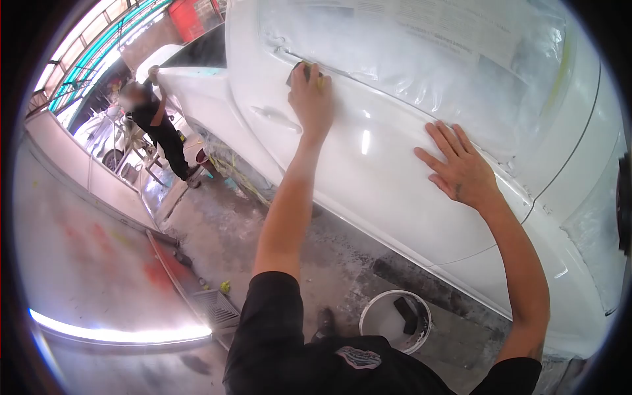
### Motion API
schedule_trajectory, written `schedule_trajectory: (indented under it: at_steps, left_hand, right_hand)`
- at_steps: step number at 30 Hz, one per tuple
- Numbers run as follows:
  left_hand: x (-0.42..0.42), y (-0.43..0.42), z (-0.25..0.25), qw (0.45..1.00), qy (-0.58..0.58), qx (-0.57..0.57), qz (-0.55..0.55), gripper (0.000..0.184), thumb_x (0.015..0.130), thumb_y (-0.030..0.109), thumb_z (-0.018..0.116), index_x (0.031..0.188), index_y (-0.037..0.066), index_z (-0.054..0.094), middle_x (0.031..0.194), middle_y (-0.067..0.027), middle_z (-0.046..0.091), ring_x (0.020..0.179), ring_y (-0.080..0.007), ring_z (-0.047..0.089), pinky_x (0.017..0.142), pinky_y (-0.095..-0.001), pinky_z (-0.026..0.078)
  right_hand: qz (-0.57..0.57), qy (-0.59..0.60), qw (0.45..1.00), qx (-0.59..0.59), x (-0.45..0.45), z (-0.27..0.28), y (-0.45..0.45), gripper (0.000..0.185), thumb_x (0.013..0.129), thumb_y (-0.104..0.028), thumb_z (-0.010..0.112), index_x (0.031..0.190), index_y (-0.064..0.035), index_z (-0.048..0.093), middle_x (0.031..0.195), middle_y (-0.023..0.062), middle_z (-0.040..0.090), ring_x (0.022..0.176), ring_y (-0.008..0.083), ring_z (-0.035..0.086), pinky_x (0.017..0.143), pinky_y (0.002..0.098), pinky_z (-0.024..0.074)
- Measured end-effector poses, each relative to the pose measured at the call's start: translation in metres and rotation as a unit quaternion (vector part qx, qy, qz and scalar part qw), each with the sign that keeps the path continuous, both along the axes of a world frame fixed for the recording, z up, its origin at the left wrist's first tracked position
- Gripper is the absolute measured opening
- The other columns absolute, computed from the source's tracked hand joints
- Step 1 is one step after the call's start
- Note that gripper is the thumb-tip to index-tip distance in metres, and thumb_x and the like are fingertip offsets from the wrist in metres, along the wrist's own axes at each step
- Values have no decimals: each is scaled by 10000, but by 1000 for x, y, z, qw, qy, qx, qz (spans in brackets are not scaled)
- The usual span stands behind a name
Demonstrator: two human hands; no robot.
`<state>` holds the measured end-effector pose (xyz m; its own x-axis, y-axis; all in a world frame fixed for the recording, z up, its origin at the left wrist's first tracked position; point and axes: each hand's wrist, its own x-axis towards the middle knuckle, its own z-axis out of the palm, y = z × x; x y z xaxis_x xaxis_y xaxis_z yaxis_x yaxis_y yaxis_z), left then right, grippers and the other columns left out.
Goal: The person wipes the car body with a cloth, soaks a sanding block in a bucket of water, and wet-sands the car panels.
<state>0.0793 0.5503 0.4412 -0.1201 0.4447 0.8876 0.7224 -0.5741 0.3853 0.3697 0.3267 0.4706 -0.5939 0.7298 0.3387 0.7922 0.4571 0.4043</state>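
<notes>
My left hand is closed around a small dark sanding pad, pressed to the white car door just below the window edge. A yellowish bit shows beside the fingers, and the rest of the pad is hidden under them. Farther right, my right hand lies flat on the same door with its fingers spread, the tips close to the window's lower edge. Clear plastic film and printed paper cover the window. A door handle sits a little below and left of my left hand.
On the wet concrete floor below me stands a white bucket of cloudy liquid with a black block in it. Another person in dark clothes touches the car's far end. A paint-marked panel stands left.
</notes>
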Motion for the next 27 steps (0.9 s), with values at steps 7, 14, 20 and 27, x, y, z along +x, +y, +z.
schedule_trajectory:
  at_steps: [7, 14, 20, 27]
  left_hand:
    - [15, -2, -44, 998, 54, -26, 15, 504, 1047, 228, 470, 1513, 38, 443, 1636, -157, 355, 1542, -367, 267, 1220, -643, 161]
    - [-54, 70, 13, 999, -6, -37, 33, 454, 1072, 180, 402, 1488, 12, 471, 1553, -155, 474, 1494, -380, 340, 1221, -608, 207]
    - [-37, 19, -36, 991, 123, -41, -21, 527, 957, 100, 580, 1472, 52, 479, 1605, -140, 412, 1512, -344, 329, 1228, -605, 197]
    - [-66, 59, 13, 997, 66, 14, 31, 386, 1006, 121, 490, 1365, -5, 551, 1411, -169, 567, 1381, -349, 456, 1179, -612, 262]
  right_hand:
    - [-22, -7, 1000, -20, -9, 4, 0, 595, 893, -302, 731, 1453, -220, 547, 1637, 159, 333, 1527, 332, 287, 1271, 503, 230]
    - [-20, -7, 1000, -10, -6, 2, 3, 607, 872, -293, 749, 1443, -225, 556, 1636, 163, 332, 1528, 340, 289, 1262, 517, 240]
    - [-26, -12, 999, -14, -12, -1, 4, 615, 858, -283, 760, 1438, -231, 561, 1635, 164, 330, 1525, 337, 296, 1260, 521, 246]
    - [-22, -8, 1000, -16, -12, -1, 2, 611, 863, -278, 757, 1440, -234, 560, 1638, 166, 323, 1525, 347, 293, 1261, 520, 244]
